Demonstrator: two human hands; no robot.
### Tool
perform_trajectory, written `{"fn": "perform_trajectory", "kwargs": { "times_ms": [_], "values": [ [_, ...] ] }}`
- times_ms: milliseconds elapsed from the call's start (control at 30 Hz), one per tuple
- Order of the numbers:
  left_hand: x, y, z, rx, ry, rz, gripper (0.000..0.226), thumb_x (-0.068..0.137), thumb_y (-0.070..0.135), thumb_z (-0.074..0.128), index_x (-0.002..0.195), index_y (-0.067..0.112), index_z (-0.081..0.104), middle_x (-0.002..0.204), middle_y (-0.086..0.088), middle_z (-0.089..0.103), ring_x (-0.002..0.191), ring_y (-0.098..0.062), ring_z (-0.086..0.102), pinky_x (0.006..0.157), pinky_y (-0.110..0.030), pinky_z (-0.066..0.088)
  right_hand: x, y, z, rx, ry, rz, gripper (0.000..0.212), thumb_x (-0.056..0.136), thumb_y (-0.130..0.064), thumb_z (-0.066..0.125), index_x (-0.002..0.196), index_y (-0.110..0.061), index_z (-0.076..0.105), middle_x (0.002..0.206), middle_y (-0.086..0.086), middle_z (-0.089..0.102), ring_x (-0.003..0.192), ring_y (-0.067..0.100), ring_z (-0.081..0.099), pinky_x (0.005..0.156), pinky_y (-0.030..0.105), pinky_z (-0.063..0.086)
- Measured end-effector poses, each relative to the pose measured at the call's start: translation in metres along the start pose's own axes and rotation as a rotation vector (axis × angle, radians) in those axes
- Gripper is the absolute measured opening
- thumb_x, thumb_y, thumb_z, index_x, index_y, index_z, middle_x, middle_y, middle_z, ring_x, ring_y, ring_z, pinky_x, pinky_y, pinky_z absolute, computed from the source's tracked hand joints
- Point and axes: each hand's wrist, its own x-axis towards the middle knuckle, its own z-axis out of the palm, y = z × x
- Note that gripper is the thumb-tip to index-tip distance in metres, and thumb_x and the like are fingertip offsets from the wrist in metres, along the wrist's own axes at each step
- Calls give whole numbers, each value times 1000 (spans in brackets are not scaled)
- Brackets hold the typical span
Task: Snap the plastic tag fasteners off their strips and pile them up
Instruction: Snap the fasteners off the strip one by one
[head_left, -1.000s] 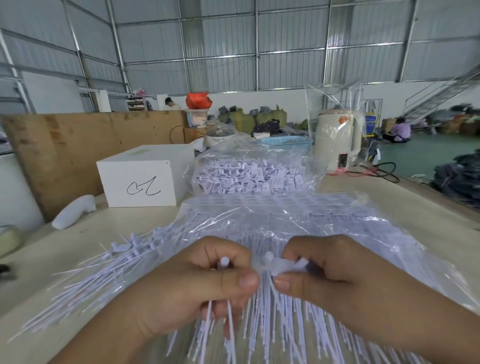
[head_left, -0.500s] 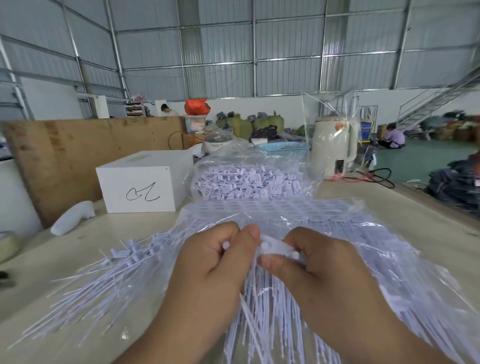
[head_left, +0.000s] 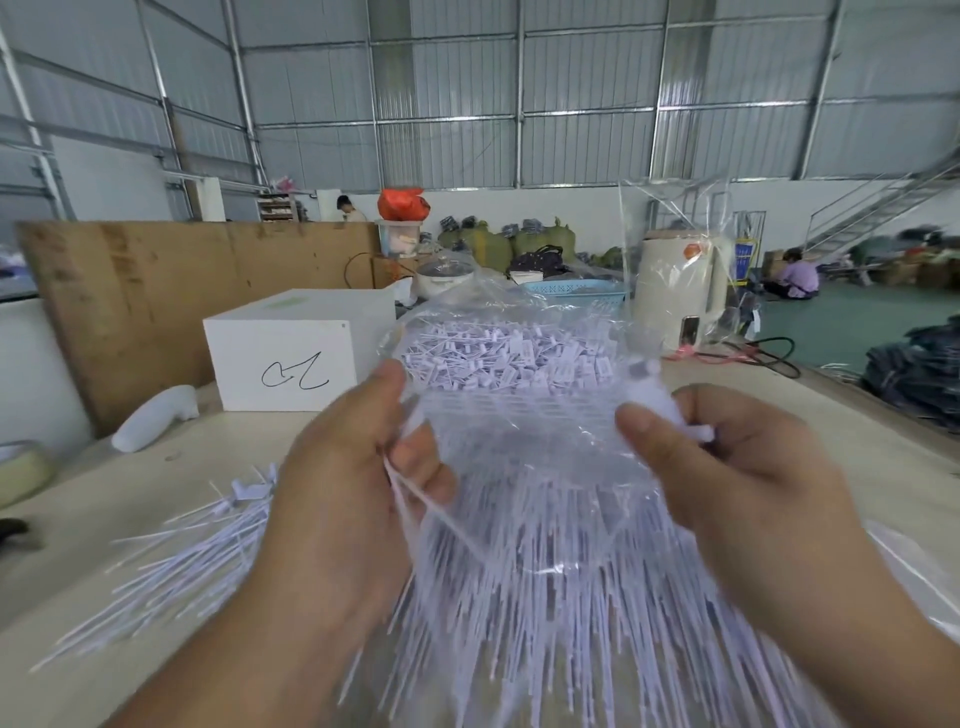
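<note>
My left hand (head_left: 353, 478) pinches a thin white tag fastener (head_left: 436, 514) whose tail trails down to the right. My right hand (head_left: 727, 462) grips a white plastic strip piece (head_left: 657, 400) between thumb and fingers, raised and blurred. The hands are held apart above a clear bag of fastener strips (head_left: 545, 571) lying on the table. A loose pile of white fasteners (head_left: 182, 561) fans out on the table to the left. Behind, a clear bag holds a heap of small white tags (head_left: 509, 358).
A white box (head_left: 291, 358) with a black scribble stands at the back left, next to a white bottle-like object (head_left: 156, 421). A cream kettle (head_left: 680, 296) in plastic wrap and black cables (head_left: 763, 353) sit at the back right. A wooden board (head_left: 182, 291) leans behind.
My hands, which were pressed together on one piece, have pulled apart and risen. The left keeps a single fastener, the right keeps the strip piece.
</note>
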Motion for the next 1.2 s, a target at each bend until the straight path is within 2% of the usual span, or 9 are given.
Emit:
{"fn": "perform_trajectory", "kwargs": {
  "times_ms": [133, 200, 300, 367, 600, 667, 867, 1067, 1200],
  "values": [
    [-4, -17, -2, 342, -227, -64, 39, 78, 45, 66, 58, 13, 58, 55, -10, 52, 45, -20, 47, 45, -24, 40, -6, 9, 10, 2, -530, 7, 27, 76, -52, 72, 76, -25, 66, 52, -11, 46, 47, 8, 34, 45, 16, 28],
    [-8, -22, -1, 397, -315, -84, 35, 73, 49, 63, 59, 17, 63, 57, -8, 57, 43, -18, 50, 43, -20, 41, -6, 13, 13, 12, -602, -12, 16, 83, -47, 70, 86, -31, 67, 65, -11, 64, 58, 11, 49, 56, 18, 37],
    [-8, -15, -4, 365, -421, -110, 35, 74, 48, 62, 50, 23, 56, 44, 1, 43, 35, -9, 40, 39, -17, 39, -6, 21, 12, 5, -587, 29, 31, 76, -57, 67, 95, -33, 63, 87, 22, 67, 81, 42, 60, 78, 50, 49],
    [-5, -13, -8, 360, -482, -124, 38, 82, 47, 64, 56, 19, 57, 43, 2, 37, 37, -10, 36, 41, -19, 41, -6, 23, 11, -7, -580, 32, 38, 72, -60, 67, 98, -33, 61, 91, 31, 63, 82, 46, 60, 80, 63, 46],
    [-4, -6, -12, 386, -657, -189, 26, 84, 34, 61, 104, 19, 68, 49, 5, 52, 40, -7, 41, 45, -23, 43, 0, 28, -4, -184, -573, -7, 28, 79, -53, 71, 99, -39, 58, 62, 3, 48, 51, 7, 37, 52, 24, 29],
    [-4, -6, -13, 480, -633, -194, 27, 78, 33, 61, 101, 21, 69, 49, 6, 52, 41, -7, 43, 44, -23, 42, 1, 28, -6, -226, -568, -18, 27, 80, -48, 72, 101, -38, 57, 56, -6, 46, 47, 4, 35, 48, 18, 26],
    [2, -12, -14, 787, -516, -124, 34, 75, 22, 46, 95, 31, 71, 46, 3, 46, 46, -15, 42, 50, -29, 38, 1, 23, -11, -309, -568, -24, 31, 78, -47, 75, 101, -43, 54, 54, -13, 52, 44, 4, 41, 47, 13, 33],
    [0, -11, -14, 853, -526, -59, 26, 77, 21, 47, 79, 28, 72, 45, 2, 48, 46, -16, 43, 53, -31, 36, 0, 20, -10, -316, -550, -45, 30, 78, -47, 74, 99, -42, 54, 57, -9, 51, 45, 5, 41, 48, 14, 33],
    [1, -12, -13, 855, -507, -65, 35, 76, 23, 45, 91, 35, 74, 44, 3, 49, 46, -18, 43, 53, -31, 36, 1, 18, -9, -248, -555, -35, 26, 80, -43, 74, 97, -40, 54, 57, -4, 52, 44, 4, 38, 46, 13, 30]
  ]
}}
